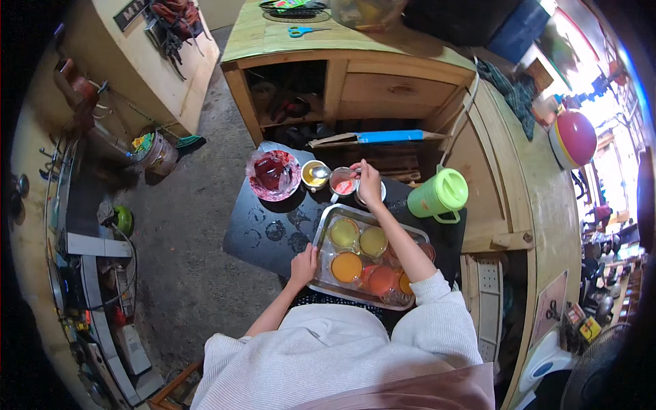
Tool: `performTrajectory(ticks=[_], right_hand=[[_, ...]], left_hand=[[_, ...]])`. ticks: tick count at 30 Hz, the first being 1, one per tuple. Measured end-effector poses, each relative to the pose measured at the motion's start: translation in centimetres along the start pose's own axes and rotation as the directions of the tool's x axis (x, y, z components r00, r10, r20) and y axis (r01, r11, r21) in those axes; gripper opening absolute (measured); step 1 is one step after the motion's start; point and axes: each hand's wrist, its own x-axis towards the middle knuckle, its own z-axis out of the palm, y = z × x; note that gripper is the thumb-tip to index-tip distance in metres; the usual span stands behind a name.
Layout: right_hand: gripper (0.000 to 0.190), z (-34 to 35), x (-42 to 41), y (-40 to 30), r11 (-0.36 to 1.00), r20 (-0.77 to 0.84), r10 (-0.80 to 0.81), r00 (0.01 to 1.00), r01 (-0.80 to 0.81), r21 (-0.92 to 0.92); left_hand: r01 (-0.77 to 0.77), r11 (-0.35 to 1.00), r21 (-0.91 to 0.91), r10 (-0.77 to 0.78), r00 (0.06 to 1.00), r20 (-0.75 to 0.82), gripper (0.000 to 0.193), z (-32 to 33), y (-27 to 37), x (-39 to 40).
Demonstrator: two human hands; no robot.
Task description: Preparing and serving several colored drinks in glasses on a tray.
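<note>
My right hand (369,182) grips the handle of a metal spoon (321,172), whose bowl is over a white cup of yellow contents (314,177). A cup with pink-red contents (343,183) stands beside it; another cup (383,191) is partly hidden by my hand. My left hand (304,263) rests at the left rim of a metal tray (322,233), its fingers partly hidden. On the tray are glasses of yellow-green (344,232), orange (346,267) and red drink (381,280); my right forearm covers some. A bowl lined with plastic (274,176) holds dark red contents.
A green lidded pitcher (435,193) stands right of the cups on the black table (246,220), which has wet ring marks. Behind is a wooden cabinet (400,87) with blue-handled scissors (302,32) on top. A wooden counter (551,215) runs along the right.
</note>
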Motion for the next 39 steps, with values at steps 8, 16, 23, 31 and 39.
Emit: performTrajectory(ticks=[8, 16, 23, 31, 39], right_hand=[[0.043, -10.8, -4.5, -7.2, 0.988, -0.069, 0.067, 0.995, -0.056, 0.145], [0.041, -19.8, -13.0, -10.8, 0.991, -0.251, 0.094, 0.963, -0.066, 0.119], [0.043, -20.2, -19.0, -8.6, 0.989, -0.384, 0.135, 0.914, -0.102, 0.106], [0.04, -14.7, -19.8, -4.8, 0.988, -0.393, 0.124, 0.911, -0.15, -0.034], [0.038, -13.0, -19.1, -4.6, 0.98, -0.365, 0.071, 0.928, -0.133, -0.148]], left_hand=[[0.022, 1.0, -0.02, -0.021, 0.999, 0.048, 0.034, -0.2, -0.5, 0.0], [0.001, 1.0, -0.001, -0.001, 0.998, 0.055, 0.039, 0.6, -0.6, 0.0], [-0.017, 1.0, 0.01, 0.017, 1.0, 0.019, 0.041, 0.7, -1.0, 0.2], [-0.021, 1.0, -0.017, 0.021, 1.0, -0.005, 0.034, 0.3, -0.6, -0.2], [-0.042, 0.999, -0.012, 0.042, 0.999, -0.011, 0.032, 0.3, -0.7, -0.1]])
